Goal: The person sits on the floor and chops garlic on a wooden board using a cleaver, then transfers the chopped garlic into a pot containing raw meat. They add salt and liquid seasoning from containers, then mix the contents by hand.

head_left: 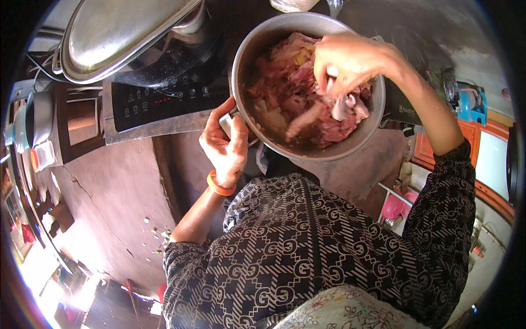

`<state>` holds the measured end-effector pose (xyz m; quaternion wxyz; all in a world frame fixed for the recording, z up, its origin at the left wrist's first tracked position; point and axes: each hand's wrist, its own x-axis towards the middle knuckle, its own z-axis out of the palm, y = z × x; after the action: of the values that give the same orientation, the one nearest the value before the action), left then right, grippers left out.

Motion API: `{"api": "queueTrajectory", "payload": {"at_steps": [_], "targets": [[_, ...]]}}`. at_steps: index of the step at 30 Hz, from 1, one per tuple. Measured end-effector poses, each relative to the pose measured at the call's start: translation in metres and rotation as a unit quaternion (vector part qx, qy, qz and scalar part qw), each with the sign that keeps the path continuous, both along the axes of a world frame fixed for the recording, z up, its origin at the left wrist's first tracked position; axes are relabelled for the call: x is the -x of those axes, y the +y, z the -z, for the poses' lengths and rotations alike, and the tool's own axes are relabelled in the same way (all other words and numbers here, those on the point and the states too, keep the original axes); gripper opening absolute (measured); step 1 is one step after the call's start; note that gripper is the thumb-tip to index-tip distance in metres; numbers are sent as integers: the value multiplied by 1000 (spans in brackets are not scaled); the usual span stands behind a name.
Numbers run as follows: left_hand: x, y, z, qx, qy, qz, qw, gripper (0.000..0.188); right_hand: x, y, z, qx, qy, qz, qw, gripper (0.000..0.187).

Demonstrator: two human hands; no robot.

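A round metal pot (239,52) full of raw, pinkish-red meat pieces (285,77) is in front of me, with a few yellowish bits among the meat. My left hand (224,140), wearing an orange wristband, holds the pot's side handle between thumb and fingers. Over the right half of the pot, my right hand (350,63) is closed, its fingers bent down into the meat. A small whitish end shows between those fingers, but what they grip is mostly hidden. Just below them, pale and reddish pieces are smeared by motion.
Left of the pot is a black induction cooktop (164,101) with lit touch controls. A large oval metal lid or pan (123,33) stands above it. Farther left sits a small clear container with an orange lid (43,156). A blue package (471,104) is at the far right.
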<state>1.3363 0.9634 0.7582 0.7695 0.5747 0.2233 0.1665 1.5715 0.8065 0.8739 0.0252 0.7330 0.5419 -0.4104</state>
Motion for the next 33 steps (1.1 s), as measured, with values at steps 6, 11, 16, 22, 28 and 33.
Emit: {"api": "queueTrajectory", "payload": {"at_steps": [6,11,16,22,28,33], "targets": [[1,-15,6,14,-32,-2,999,33,-8,-34,45,-51,-170,214,961,50],[-4,-15,4,-113,-30,-17,993,31,35,-24,62,-123,-72,234,962,50],[1,-7,-11,-37,4,19,999,33,47,-29,39,-248,-23,191,950,54],[-2,20,-60,-227,124,73,963,36,44,-50,30,-314,-169,182,916,40],[-52,27,-169,-604,55,-3,795,22,57,-50,24,-441,-121,226,860,28],[-194,-23,-194,-475,-140,86,865,20,55,-32,22,-585,-140,182,777,28]]}}
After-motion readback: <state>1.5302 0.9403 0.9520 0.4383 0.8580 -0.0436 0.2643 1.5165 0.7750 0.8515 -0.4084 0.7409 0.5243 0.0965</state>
